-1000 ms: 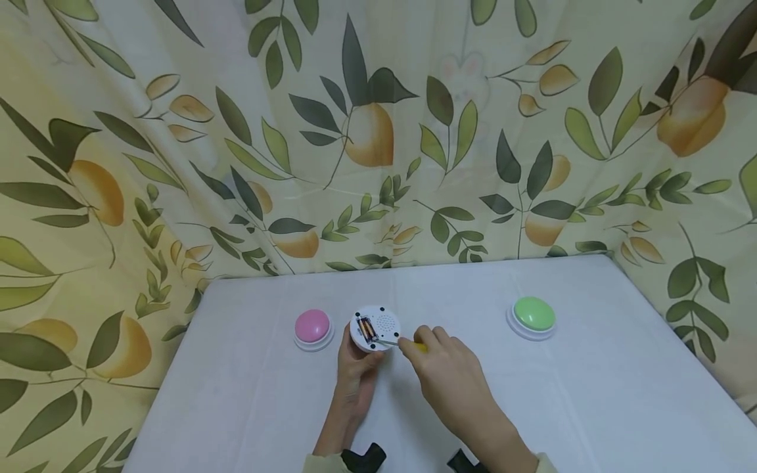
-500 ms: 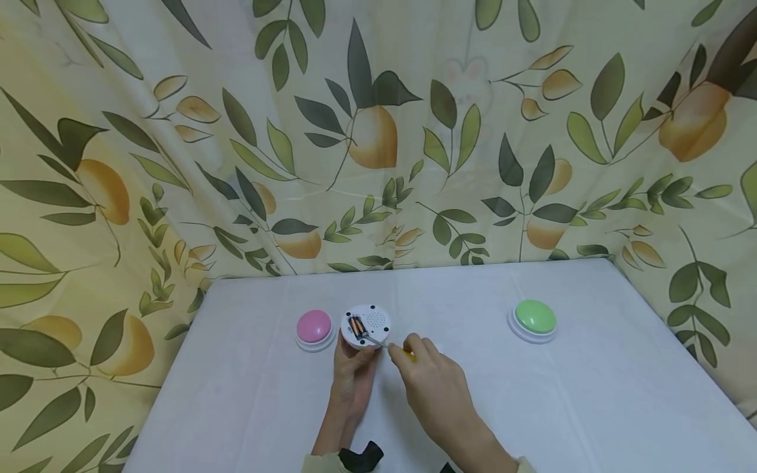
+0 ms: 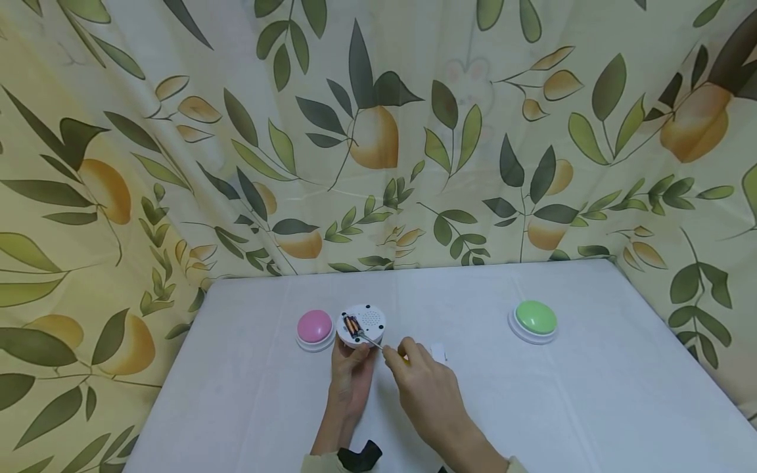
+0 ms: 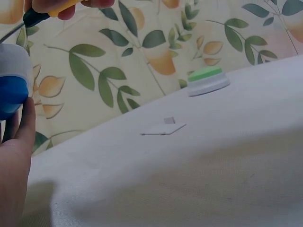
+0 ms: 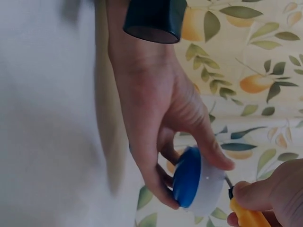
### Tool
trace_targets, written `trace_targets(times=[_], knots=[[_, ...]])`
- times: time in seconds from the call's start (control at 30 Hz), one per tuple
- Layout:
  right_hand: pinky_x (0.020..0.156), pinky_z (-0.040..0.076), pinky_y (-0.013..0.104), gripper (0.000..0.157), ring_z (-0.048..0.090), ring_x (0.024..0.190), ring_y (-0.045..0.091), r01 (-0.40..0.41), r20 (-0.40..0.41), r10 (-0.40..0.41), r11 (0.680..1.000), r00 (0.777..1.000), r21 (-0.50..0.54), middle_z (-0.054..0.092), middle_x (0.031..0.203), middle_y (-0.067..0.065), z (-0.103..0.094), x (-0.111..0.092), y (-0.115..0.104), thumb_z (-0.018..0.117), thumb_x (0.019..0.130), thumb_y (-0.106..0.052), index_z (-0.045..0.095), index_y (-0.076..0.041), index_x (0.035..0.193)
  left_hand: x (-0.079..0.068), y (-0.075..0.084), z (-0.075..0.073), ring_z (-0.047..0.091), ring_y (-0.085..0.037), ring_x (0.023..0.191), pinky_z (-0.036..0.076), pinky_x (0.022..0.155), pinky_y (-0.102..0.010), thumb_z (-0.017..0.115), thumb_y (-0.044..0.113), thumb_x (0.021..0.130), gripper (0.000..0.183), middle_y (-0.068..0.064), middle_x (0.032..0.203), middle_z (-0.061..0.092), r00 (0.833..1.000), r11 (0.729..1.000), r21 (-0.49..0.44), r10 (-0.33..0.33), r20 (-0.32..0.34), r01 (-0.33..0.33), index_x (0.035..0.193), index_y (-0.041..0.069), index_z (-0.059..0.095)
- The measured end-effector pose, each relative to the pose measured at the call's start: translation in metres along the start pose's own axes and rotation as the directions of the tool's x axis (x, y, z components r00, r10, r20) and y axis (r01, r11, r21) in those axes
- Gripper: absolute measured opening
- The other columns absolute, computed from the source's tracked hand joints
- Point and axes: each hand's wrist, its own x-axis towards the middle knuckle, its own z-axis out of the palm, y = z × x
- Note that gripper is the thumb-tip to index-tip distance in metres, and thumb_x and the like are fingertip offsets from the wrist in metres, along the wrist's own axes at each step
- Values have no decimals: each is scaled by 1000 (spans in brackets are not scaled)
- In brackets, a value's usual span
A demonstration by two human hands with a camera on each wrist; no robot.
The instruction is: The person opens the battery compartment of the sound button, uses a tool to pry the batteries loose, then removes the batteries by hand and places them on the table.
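My left hand (image 3: 350, 378) holds a round push button (image 3: 372, 318) above the table, its white underside turned up. Its blue dome (image 5: 186, 177) faces down, cupped by the fingers in the right wrist view. The battery compartment (image 3: 354, 326) is uncovered, with batteries (image 3: 352, 324) inside. My right hand (image 3: 427, 394) grips a screwdriver (image 5: 248, 216) with a yellow handle and black collar. The metal shaft reaches the near end of the compartment, right at the batteries. Most of the handle is hidden by the right hand in the head view.
A pink button (image 3: 314, 326) stands just left of the held one. Farther right is a green button (image 3: 535, 317). A small white cover (image 4: 163, 128) lies on the white-clothed table (image 3: 591, 394), beyond my right hand. A patterned curtain (image 3: 414, 131) hangs behind.
Both hands, the push button and the screwdriver have shifted left, bringing the held button close to the pink one. The small white cover has come into sight beside my right hand.
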Motion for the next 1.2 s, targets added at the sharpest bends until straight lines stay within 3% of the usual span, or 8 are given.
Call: trace_targets(times=[0.5, 1.2], knots=[[41, 40, 18, 32, 55, 62, 7, 23, -54, -24, 1000, 998, -16, 60, 86, -2, 9, -5, -5, 93, 77, -12, 74, -16, 101, -2, 1, 0, 48, -24, 144, 44, 119, -34, 65, -14, 90, 95, -13, 165, 25, 1000, 1000, -24, -2, -2, 2, 165, 19, 16], [42, 44, 20, 29, 61, 64, 8, -22, 0, 22, 999, 1000, -24, 59, 86, -3, 8, -5, -9, 91, 80, -15, 68, -15, 98, -1, -2, -1, 47, -24, 144, 45, 117, -33, 57, -14, 94, 91, -12, 166, 22, 1000, 1000, 12, -23, -11, 23, 164, 24, 14]])
